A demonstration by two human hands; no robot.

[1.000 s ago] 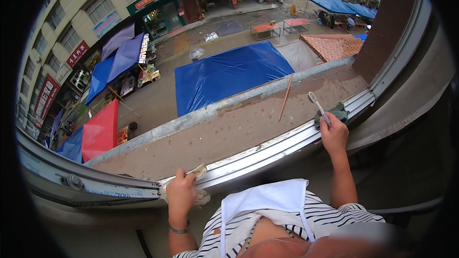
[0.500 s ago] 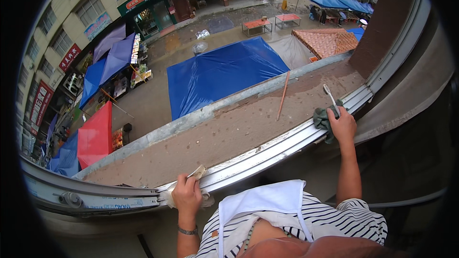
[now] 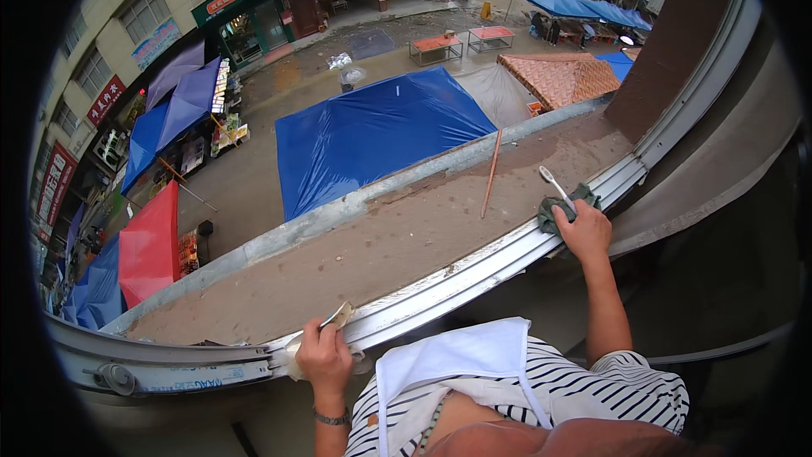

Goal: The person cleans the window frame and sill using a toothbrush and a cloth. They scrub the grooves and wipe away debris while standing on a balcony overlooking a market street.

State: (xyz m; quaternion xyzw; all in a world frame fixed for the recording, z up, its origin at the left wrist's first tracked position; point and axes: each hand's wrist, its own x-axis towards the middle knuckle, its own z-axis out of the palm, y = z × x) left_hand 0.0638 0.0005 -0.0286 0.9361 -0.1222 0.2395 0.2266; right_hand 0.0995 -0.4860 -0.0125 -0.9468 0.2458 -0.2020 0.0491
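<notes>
My right hand [image 3: 589,230] is closed around a white toothbrush [image 3: 553,180] and a crumpled dark green cloth [image 3: 548,220], resting on the right part of a white metal window track [image 3: 478,269]. The brush head points up and to the left, over the ledge. At the track's left part my left hand [image 3: 325,362] grips a thin, flat, beige-edged piece [image 3: 340,315], whose kind I cannot make out. Pale, crumpled, see-through material [image 3: 292,359] bunches under and around that hand.
Beyond the track runs a dirty concrete ledge [image 3: 372,261] with a thin reddish stick [image 3: 491,178] lying across it. A window frame with a round fitting [image 3: 116,378] is at left. A pale curtain [image 3: 702,182] hangs at right. Blue canopies [image 3: 372,135] stand in the street below.
The outdoor scene has shifted left in the view. My right hand has turned slightly, and the toothbrush leans further left. My left hand stays near the same spot on the track.
</notes>
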